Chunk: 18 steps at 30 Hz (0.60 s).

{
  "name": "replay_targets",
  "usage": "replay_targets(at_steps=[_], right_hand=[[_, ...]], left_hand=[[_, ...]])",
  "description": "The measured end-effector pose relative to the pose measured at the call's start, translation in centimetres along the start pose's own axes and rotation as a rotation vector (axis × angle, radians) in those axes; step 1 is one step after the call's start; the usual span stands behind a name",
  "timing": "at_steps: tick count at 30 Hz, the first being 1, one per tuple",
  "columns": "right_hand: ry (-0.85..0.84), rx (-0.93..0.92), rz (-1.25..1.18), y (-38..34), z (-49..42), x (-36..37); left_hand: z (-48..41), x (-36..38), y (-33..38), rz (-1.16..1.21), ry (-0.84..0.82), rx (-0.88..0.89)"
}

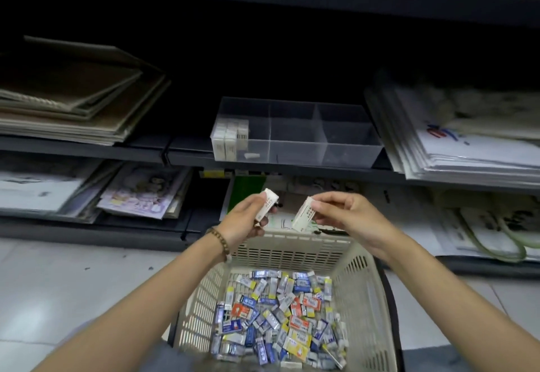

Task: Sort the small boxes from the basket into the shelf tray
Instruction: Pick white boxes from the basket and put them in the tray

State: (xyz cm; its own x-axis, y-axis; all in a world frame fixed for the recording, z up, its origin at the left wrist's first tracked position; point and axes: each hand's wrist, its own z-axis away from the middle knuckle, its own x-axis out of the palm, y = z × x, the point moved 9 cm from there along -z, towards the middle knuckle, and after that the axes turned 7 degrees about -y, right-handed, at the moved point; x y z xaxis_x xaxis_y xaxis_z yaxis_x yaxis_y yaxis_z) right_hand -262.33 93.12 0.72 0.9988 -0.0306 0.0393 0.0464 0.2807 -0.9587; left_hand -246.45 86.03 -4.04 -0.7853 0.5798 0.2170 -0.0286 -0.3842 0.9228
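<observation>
Cream plastic basket (361,298) sat closest, between the two forearms, its slatted walls rising around a loose heap of small boxes (280,316) in blue, white, yellow and orange. Open air stood above its far rim, and there both hands were raised, near each other but apart. The left hand (244,221), with a beaded bracelet (219,240) at the wrist, gripped a white box (267,203) between thumb and curled fingers. The right hand (347,214) pinched a second white box (304,215) by its upper end, so it hung tilted.

Beyond and above the hands, a clear divided tray (336,149) rested at the front edge of a dark shelf (117,149). Stacked white boxes (229,138) stood upright against the left wall of its left compartment. Piles of paper goods (73,108) flanked the tray on both sides, well apart on the left, nearly touching on the right.

Print on all the boxes was too small to read.
</observation>
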Motion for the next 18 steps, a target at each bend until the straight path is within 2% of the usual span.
replay_targets(at_steps=[3,12,18], right_hand=[[0.007,-0.007,-0.012,0.0,0.2,0.4],[0.059,-0.005,-0.059,0.8,0.2,1.9],[0.091,-0.018,-0.119,0.8,0.1,1.6]], left_hand=[[0.1,1.2,-0.4,-0.023,-0.035,-0.023],[0.6,4.5,0.4,-0.383,-0.082,0.064],[1.0,5.4,0.7,-0.412,-0.261,0.07]])
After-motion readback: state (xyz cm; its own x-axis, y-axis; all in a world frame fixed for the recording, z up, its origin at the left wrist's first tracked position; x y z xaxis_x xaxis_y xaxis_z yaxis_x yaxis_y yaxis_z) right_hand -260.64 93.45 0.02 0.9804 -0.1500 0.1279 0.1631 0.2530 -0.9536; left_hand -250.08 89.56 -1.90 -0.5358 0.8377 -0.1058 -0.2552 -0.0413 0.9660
